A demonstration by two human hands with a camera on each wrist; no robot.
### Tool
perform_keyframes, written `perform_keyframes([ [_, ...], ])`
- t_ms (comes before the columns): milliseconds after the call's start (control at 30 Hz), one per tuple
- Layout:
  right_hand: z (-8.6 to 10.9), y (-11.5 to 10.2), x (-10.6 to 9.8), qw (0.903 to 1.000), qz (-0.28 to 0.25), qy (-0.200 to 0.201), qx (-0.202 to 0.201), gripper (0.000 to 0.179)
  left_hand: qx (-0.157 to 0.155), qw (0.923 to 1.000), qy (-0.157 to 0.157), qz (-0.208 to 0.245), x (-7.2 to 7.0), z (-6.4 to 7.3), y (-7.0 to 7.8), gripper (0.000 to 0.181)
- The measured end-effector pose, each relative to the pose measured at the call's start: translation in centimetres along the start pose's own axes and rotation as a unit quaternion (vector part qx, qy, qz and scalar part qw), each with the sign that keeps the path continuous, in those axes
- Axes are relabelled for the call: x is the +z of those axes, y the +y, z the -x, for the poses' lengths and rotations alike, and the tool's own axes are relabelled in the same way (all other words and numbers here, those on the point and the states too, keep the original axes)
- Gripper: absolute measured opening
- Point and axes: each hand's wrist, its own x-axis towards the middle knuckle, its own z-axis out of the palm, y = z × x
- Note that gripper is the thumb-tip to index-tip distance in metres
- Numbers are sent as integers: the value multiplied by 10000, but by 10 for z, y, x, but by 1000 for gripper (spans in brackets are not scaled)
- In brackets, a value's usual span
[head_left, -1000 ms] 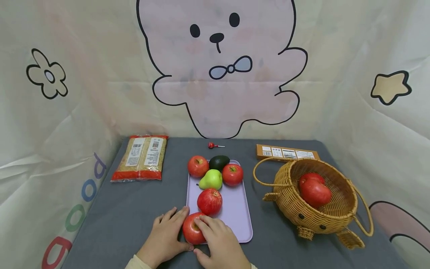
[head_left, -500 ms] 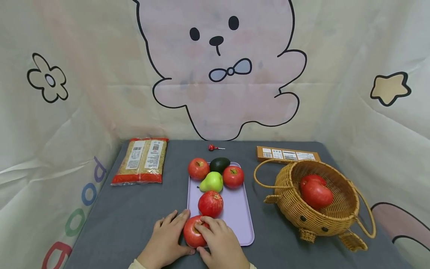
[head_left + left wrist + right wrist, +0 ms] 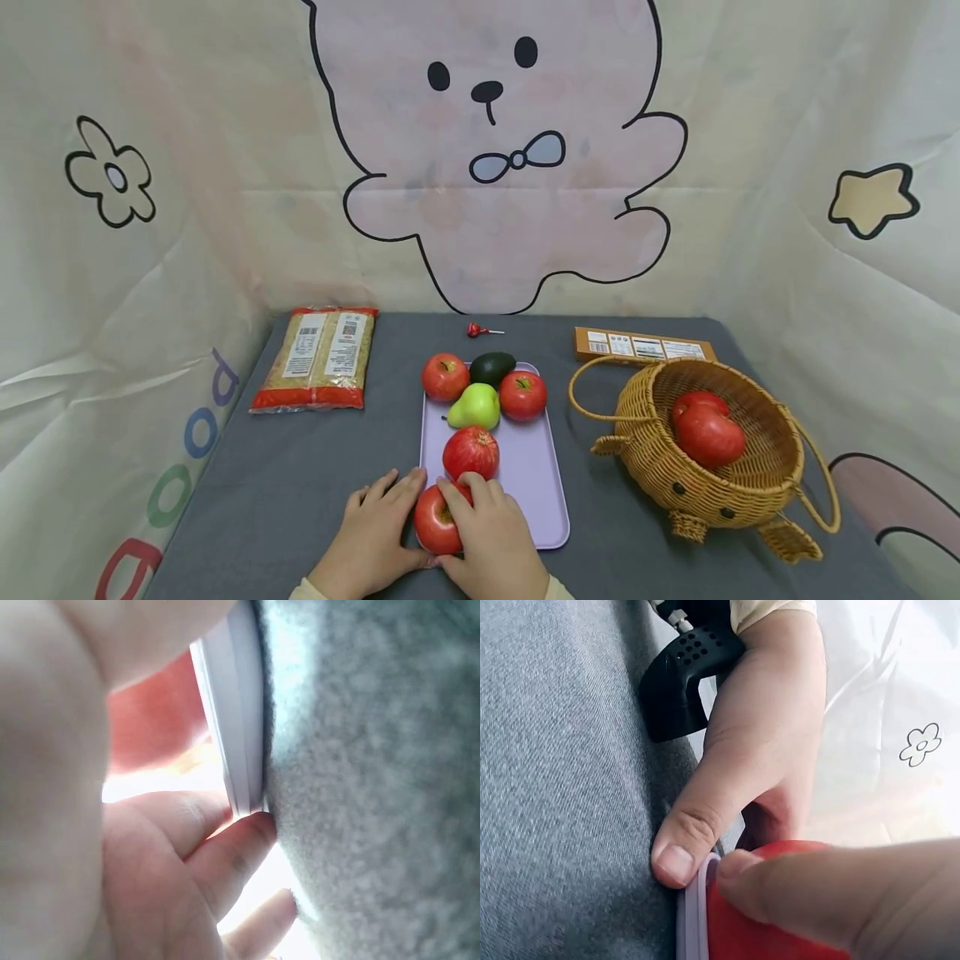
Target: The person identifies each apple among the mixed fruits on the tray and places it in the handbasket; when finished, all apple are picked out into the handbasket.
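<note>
In the head view my left hand (image 3: 371,533) lies at the near left corner of the lilac tray (image 3: 525,492), fingers along its left side and thumb at the near rim. The left wrist view shows bent fingers touching the edge of the tray (image 3: 236,712). My right hand (image 3: 498,542) grips a red apple (image 3: 433,525) at that corner, fingers over its top; its thumb (image 3: 810,892) presses the apple near the rim. Behind lie another red apple (image 3: 471,454), a green pear (image 3: 476,407), two more red apples (image 3: 446,377) and an avocado (image 3: 492,368).
At right, a wicker basket (image 3: 637,467) with raised handles holds red fruit (image 3: 708,429). Behind it lies a flat brown box (image 3: 645,345). A bag of grain (image 3: 315,358) lies back left, and a red lollipop (image 3: 480,330) beyond the tray.
My right fingers have shifted farther back over the apple, which has moved slightly right. The left hand stays at the tray's corner. The head view has tilted slightly.
</note>
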Motion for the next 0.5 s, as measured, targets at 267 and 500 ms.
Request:
perform_keyframes([
  [267, 2, 0, -3, 9995, -147, 149, 226, 84, -46, 10000, -56, -26, 0, -2, 0, 113],
  [500, 11, 1, -15, 9947, -357, 966, 53, 82, 78, 9999, 113, -75, 0, 1, 0, 112],
])
